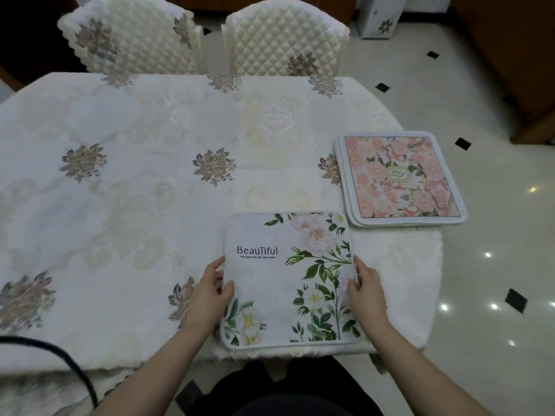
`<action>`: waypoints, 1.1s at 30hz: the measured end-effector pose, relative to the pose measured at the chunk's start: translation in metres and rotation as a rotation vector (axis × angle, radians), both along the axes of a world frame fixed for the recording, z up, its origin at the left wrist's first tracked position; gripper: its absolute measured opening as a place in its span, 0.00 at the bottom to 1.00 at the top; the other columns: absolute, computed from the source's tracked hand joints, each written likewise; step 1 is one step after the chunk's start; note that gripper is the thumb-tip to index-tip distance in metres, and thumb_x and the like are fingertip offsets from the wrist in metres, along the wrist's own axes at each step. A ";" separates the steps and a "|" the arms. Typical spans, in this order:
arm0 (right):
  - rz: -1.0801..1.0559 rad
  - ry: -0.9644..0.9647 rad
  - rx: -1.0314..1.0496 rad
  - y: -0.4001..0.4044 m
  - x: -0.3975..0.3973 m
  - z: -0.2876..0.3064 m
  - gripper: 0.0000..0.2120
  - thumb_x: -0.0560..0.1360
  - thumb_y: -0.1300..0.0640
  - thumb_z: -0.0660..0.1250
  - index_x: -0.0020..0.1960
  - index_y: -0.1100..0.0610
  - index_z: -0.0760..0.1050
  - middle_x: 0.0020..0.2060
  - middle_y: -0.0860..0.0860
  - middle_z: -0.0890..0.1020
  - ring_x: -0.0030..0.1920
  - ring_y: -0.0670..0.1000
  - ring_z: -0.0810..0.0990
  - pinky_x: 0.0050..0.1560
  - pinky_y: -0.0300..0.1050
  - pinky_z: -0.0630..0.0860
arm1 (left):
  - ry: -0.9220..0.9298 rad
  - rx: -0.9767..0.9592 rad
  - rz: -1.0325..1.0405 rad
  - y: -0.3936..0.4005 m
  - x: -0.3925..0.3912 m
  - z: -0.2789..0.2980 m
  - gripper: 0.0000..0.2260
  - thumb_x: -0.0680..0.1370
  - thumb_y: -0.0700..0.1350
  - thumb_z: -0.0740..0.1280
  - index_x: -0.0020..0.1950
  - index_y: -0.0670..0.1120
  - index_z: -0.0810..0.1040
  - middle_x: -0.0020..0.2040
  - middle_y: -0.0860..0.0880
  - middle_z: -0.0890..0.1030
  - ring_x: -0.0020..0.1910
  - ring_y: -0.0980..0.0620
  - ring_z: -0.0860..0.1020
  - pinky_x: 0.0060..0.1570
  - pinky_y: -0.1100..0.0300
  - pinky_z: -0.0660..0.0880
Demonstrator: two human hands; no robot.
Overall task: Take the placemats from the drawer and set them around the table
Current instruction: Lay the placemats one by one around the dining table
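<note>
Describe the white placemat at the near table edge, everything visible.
The white placemat is square with rounded corners and pale piping, looks like soft padded fabric. It is printed with "Beautiful", pink and white flowers and green leaves. It lies flat on the tablecloth at the near edge. The left hand and right hand pinch its side edges, thumbs on top.

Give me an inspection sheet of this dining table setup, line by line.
Surface: table under a cream flowered cloth.
Job's things: white placemat flat at the near edge; pink placemat stack at the right edge, overhanging.
Clutter: nothing seen.
Hands: left hand grips the white mat's left edge; right hand grips its right edge.
Cables: black cable crosses the near left corner.
Surroundings: two quilted chairs opposite; tiled floor.
</note>
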State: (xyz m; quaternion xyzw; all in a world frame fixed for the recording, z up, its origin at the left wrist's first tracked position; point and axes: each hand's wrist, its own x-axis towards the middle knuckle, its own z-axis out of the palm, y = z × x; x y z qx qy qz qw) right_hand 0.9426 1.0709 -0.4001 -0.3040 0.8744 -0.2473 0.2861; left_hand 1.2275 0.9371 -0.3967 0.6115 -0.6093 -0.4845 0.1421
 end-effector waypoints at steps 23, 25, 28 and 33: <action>0.603 0.262 -0.094 -0.157 0.044 -0.026 0.31 0.79 0.49 0.39 0.80 0.58 0.54 0.79 0.52 0.57 0.79 0.50 0.51 0.77 0.45 0.46 | -0.361 -0.534 -0.596 -0.090 -0.124 -0.038 0.31 0.79 0.54 0.40 0.80 0.46 0.58 0.80 0.49 0.59 0.80 0.51 0.53 0.76 0.55 0.45; 0.646 0.338 -0.054 -0.162 0.044 -0.040 0.31 0.79 0.48 0.39 0.79 0.59 0.55 0.79 0.53 0.58 0.79 0.51 0.53 0.77 0.43 0.44 | -0.447 -0.582 -0.665 -0.092 -0.119 -0.053 0.29 0.81 0.53 0.41 0.80 0.45 0.58 0.80 0.49 0.58 0.79 0.52 0.54 0.77 0.55 0.46; 0.659 0.478 -0.019 -0.160 0.043 -0.052 0.27 0.82 0.50 0.46 0.78 0.60 0.60 0.77 0.54 0.63 0.78 0.51 0.60 0.76 0.45 0.46 | -0.499 -0.654 -0.676 -0.090 -0.114 -0.063 0.26 0.83 0.51 0.46 0.79 0.43 0.61 0.79 0.48 0.61 0.78 0.51 0.58 0.75 0.51 0.50; 0.664 0.483 0.042 -0.161 0.044 -0.050 0.27 0.82 0.50 0.47 0.78 0.59 0.59 0.77 0.53 0.63 0.78 0.50 0.59 0.75 0.46 0.45 | -0.519 -0.643 -0.691 -0.090 -0.115 -0.062 0.26 0.83 0.51 0.45 0.80 0.44 0.59 0.80 0.48 0.58 0.79 0.52 0.55 0.76 0.51 0.49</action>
